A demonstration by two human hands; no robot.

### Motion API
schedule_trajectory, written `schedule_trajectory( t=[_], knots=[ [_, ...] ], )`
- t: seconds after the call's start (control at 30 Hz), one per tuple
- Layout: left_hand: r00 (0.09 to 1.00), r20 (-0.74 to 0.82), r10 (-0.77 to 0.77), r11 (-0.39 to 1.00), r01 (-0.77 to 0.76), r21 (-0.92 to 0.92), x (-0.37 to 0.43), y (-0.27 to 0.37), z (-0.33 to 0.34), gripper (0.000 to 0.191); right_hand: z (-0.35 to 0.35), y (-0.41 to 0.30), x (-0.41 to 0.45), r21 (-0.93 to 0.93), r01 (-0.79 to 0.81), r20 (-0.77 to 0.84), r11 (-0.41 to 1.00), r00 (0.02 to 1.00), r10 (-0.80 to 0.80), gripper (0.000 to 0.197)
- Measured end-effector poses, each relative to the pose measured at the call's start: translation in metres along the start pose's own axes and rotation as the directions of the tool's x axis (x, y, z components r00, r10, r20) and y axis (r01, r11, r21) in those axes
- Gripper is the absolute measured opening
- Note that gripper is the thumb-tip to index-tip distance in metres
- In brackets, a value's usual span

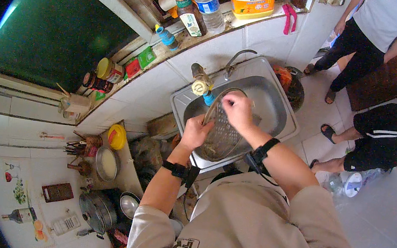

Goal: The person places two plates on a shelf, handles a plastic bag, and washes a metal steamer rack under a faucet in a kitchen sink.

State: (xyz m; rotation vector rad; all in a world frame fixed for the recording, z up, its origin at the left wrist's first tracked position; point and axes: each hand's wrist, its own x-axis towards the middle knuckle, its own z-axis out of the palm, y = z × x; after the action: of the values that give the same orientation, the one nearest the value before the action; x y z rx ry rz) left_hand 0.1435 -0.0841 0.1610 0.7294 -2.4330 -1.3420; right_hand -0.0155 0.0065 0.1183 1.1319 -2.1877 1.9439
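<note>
My left hand (196,132) grips the near-left rim of a round, dark perforated basket or colander (222,127), which is tilted over a stainless steel sink (270,99). At the basket's far side is my right hand (237,108), slightly blurred, with its fingers curled at the inside or rim. Whether it pinches anything is hidden. A faucet with a thin curved spout (231,63) stands behind the sink. To its left, a second tap with a cream fitting (200,87) and a blue nozzle (209,98) points at the basket. Small light bits lie inside the basket.
Bottles (208,8) and a yellow detergent jug (251,0) line the ledge behind the sink. Pots (98,210) and a metal bowl (107,164) stand at left. A bin (295,91) sits right of the sink. Two people (372,37) are at the right, one partly cut off.
</note>
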Motion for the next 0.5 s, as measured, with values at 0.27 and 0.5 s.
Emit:
schedule_trajectory(
  t=[0.27,0.5],
  knots=[
    [0.998,0.064,0.003,0.999,-0.005,0.039,-0.001,-0.011,-0.003,0.013,-0.006,-0.006,0.007,0.004,0.013,0.056,1.0,0.998,-0.014,0.005],
    [0.997,0.052,-0.05,0.981,0.039,0.192,-0.004,-0.001,-0.009,0.013,-0.002,-0.017,-0.002,0.028,0.155,0.194,0.988,0.968,-0.157,0.006]
  ],
)
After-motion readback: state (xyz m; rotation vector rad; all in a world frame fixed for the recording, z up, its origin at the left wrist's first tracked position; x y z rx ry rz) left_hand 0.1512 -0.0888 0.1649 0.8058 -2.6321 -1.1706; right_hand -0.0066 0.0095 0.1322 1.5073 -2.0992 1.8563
